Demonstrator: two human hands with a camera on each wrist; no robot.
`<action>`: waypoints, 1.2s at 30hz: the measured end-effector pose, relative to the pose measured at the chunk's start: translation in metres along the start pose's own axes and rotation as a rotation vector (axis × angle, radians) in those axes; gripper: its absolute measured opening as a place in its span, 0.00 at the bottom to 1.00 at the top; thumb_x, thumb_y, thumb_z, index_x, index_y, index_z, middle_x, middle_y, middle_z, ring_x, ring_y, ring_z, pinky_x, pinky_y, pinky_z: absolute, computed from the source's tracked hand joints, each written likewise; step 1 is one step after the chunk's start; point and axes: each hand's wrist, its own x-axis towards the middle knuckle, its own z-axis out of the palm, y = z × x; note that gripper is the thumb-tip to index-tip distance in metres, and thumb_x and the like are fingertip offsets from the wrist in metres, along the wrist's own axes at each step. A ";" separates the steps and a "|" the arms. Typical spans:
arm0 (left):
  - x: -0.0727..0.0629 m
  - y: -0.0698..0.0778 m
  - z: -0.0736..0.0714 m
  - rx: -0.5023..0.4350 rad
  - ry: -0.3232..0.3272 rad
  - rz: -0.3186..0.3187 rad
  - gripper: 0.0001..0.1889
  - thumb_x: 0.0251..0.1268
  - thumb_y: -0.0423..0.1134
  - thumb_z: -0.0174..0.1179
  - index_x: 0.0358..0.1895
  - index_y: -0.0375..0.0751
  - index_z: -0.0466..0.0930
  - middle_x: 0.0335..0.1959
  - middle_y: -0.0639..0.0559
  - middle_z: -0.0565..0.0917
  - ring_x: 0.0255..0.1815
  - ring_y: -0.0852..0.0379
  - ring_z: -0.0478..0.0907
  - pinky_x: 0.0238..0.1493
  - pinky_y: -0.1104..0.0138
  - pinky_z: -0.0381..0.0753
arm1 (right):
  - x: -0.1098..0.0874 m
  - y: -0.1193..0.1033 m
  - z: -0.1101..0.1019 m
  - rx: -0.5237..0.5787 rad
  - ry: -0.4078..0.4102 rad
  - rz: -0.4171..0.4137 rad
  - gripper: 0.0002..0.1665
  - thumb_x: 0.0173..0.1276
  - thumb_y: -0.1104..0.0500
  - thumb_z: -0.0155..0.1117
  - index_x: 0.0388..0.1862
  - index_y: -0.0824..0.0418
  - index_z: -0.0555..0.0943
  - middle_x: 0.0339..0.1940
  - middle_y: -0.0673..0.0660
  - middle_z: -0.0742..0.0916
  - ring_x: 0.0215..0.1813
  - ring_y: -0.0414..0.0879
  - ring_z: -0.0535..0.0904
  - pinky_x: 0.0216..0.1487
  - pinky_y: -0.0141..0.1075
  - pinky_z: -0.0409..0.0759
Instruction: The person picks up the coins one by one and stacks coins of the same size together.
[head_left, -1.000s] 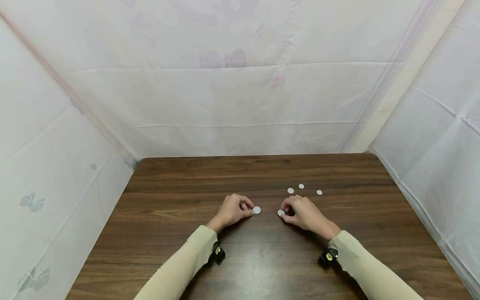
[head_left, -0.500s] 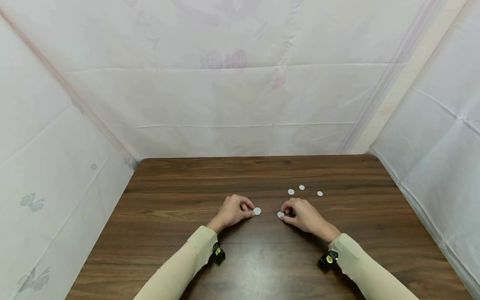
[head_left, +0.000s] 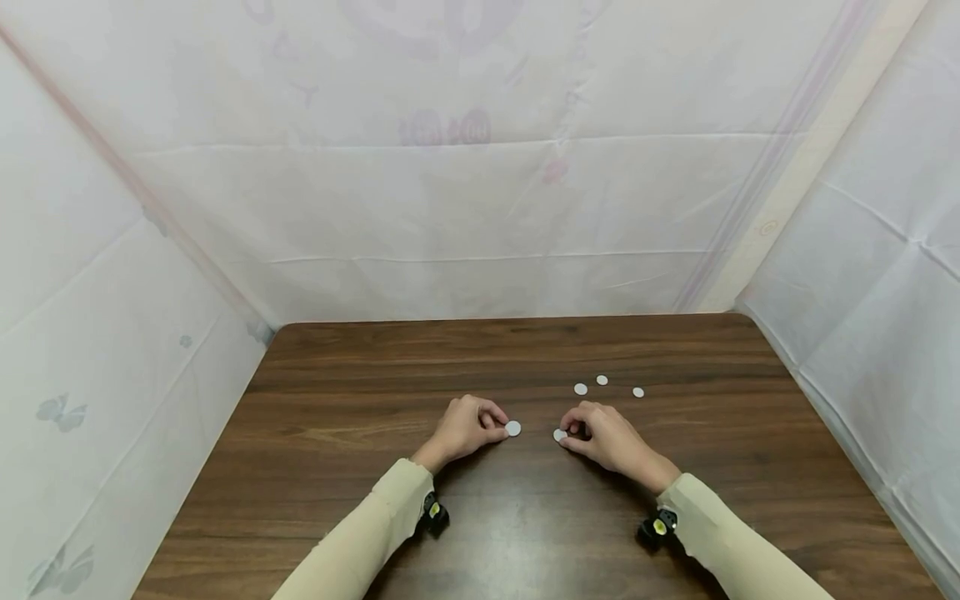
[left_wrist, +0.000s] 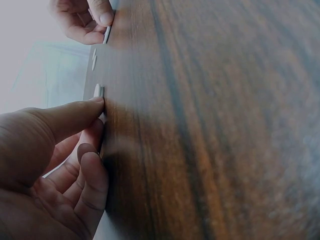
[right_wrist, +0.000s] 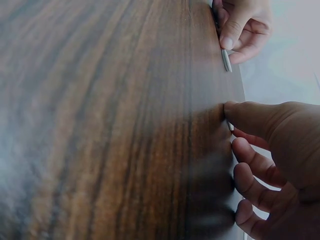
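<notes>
Wood-grain surface (head_left: 510, 525) is carrying it all, left hand (head_left: 465, 425) is pinching one white disc (head_left: 513, 428), right hand (head_left: 609, 437) another disc (head_left: 558, 435), both barely budging this past second, so still apart, with three loose discs (head_left: 581, 389) lying farther back.

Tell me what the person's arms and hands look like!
Long, pale yellow-green sleeves! A small black gadget with a yellowish spot sits by each cuff. The left hand and right hand wear no gloves.
</notes>
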 end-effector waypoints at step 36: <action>-0.005 0.001 -0.006 0.005 0.004 -0.001 0.05 0.58 0.38 0.77 0.36 0.47 0.91 0.21 0.62 0.83 0.22 0.66 0.76 0.25 0.69 0.72 | 0.001 -0.004 0.001 0.002 0.007 -0.010 0.09 0.60 0.57 0.81 0.35 0.52 0.86 0.30 0.42 0.82 0.34 0.36 0.77 0.36 0.33 0.77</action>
